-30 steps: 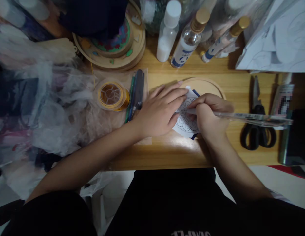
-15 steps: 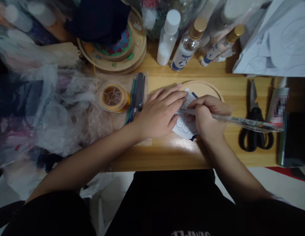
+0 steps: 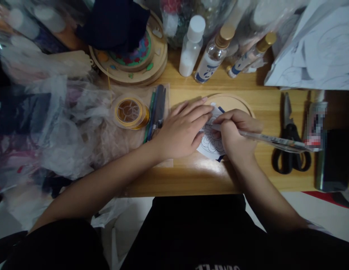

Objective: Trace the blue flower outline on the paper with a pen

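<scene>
One sheet of white paper [image 3: 209, 150], covered with a flower outline, lies on the desk [image 3: 191, 182] between the two hands, with corners of dark blue fabric [image 3: 219, 159] peeking out from under it. The paper overlaps a pale round board [image 3: 232, 101] with a raised rim. The left hand [image 3: 181, 131] is palm down, its grip released and its fingers stretched out, with the fingertips on the paper's left part. The right hand [image 3: 237, 135] has its grip clenched around a clear-barrelled pen [image 3: 264, 137], whose tip is at the drawing, near the left fingertips; I cannot tell whether it touches. The pen's rear end slants across the black handles of the scissors [image 3: 289, 144]. Left of the left hand, several pens [image 3: 160, 107] lie beside a spool of golden thread [image 3: 131, 112]. Beyond the board, a white-capped bottle [image 3: 191, 47] stands next to a gold-capped bottle [image 3: 210, 62].
</scene>
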{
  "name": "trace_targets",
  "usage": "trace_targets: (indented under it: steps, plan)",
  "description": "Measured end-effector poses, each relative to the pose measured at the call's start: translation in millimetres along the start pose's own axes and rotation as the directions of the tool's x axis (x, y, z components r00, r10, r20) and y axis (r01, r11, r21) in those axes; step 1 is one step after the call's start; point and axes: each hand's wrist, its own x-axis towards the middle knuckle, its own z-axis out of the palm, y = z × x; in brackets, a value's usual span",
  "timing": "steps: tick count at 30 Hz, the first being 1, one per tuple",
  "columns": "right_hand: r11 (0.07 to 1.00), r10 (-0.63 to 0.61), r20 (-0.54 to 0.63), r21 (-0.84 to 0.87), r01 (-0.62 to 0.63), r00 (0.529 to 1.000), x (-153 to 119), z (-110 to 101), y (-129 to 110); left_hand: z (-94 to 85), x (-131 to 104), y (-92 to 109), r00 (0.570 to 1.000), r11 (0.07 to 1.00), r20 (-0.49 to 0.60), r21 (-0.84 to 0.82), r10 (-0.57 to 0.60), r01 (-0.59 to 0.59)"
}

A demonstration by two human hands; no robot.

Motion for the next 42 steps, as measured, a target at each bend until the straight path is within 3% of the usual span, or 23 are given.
trace_targets:
  steps: [33,42]
  plan:
    - [1.0,-0.019,0.015,0.008,0.019,1.0,0.9,-0.8,3.4,0.1,0.5,1.0,1.0,1.0,0.0,0.003,-0.004,0.004]
    - [0.999,0.026,0.028,-0.027,-0.025,0.999,3.1,-1.7,-2.2,0.7,-0.3,-0.3,1.0,1.0,-0.017,0.006,0.008,-0.008]
